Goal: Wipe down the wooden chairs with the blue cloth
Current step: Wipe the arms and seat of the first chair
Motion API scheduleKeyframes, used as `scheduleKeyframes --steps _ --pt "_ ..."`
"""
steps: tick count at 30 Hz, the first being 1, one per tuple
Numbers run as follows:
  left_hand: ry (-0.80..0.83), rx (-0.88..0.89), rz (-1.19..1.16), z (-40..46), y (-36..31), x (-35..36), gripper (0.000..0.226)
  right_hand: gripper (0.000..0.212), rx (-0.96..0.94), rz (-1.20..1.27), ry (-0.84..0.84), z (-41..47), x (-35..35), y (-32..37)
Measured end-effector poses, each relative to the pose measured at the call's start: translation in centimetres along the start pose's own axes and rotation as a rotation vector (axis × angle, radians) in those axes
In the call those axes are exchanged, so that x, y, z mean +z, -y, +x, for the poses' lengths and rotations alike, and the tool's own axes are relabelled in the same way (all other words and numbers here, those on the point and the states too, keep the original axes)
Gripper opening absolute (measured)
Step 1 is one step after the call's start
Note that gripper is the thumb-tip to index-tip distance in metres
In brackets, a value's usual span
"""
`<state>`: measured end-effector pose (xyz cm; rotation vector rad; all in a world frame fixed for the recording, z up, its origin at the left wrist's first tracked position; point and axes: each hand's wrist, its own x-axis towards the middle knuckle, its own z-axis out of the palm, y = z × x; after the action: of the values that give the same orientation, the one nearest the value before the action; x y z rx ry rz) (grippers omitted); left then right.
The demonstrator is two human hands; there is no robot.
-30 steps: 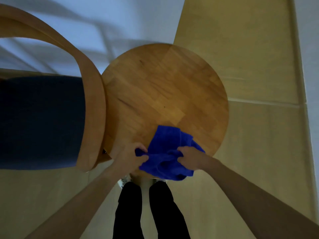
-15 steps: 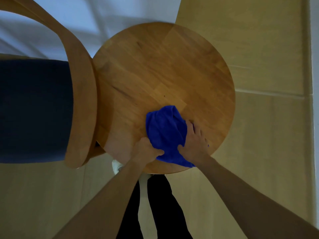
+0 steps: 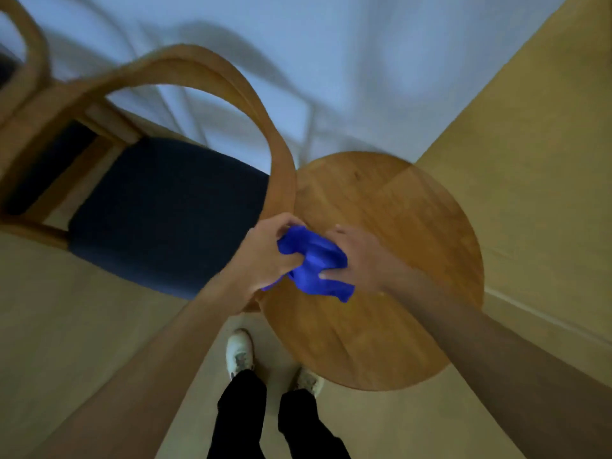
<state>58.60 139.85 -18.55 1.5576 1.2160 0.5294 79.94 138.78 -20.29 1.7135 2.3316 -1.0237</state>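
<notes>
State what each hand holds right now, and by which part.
Both hold the blue cloth: the left hand grips its bunched left end, the right hand grips its right side, thumb on top.

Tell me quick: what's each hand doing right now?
Left hand: fingers curled round the bunched blue cloth, holding it.
Right hand: also gripping the cloth, thumb on top, above the round wooden tabletop.
</notes>
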Motion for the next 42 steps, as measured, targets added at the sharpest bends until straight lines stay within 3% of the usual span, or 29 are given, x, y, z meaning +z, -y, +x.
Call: scheduleKeyframes --steps 1,7,11,13,15,17,19,22,24,28,34,42 --pt "-0.051 -0.024 -0.035 -0.9 -0.1 -2.4 0.036 0.026 -0.025 0.114 -0.012 0.9 -0.9 2.0" --pt "-0.335 -0.057 0.052 -8.4 1.2 -16.0 0.04 0.023 -0.184 0.143 0.119 7.2 -3.5 16.1" --pt "-0.549 -0.142 -0.171 -13.9 3.9 -23.7 0.055 0.015 -0.241 0.275 0.231 10.2 -3.6 27.0" --pt "-0.544 -0.16 -0.418 -16.6 5.6 -26.6 0.054 0.008 -0.267 0.467 0.276 10.9 -3.2 32.2" --pt "-0.421 -0.231 -0.654 -19.1 7.2 -29.1 0.053 0.013 -0.238 0.71 0.366 11.8 -2.6 36.2" --pt "-0.328 -0.315 -0.726 -21.2 8.9 -31.3 0.054 0.019 -0.179 0.799 0.381 13.3 -1.5 38.9" --pt "-0.386 -0.343 -0.656 -22.2 10.3 -33.5 0.041 0.022 -0.149 0.674 0.297 15.2 -0.5 41.0" --pt "-0.671 -0.451 -0.421 -22.4 11.5 -36.3 0.017 0.023 -0.181 0.479 0.226 17.5 1.1 43.7" --pt "-0.788 -0.464 -0.166 -22.3 12.6 -37.9 0.017 0.022 -0.209 0.463 0.207 19.1 2.2 45.4" --pt "-0.805 -0.448 0.132 -21.8 15.2 -40.9 0.029 0.024 -0.201 0.506 0.216 22.9 3.4 47.1" --pt "-0.624 -0.597 0.116 -18.3 20.6 -44.3 0.026 0.014 -0.102 0.414 0.234 28.4 5.4 47.1" --pt "-0.68 -0.528 0.011 -11.2 25.7 -49.8 0.034 0.031 -0.047 0.392 0.232 40.3 6.5 47.1"
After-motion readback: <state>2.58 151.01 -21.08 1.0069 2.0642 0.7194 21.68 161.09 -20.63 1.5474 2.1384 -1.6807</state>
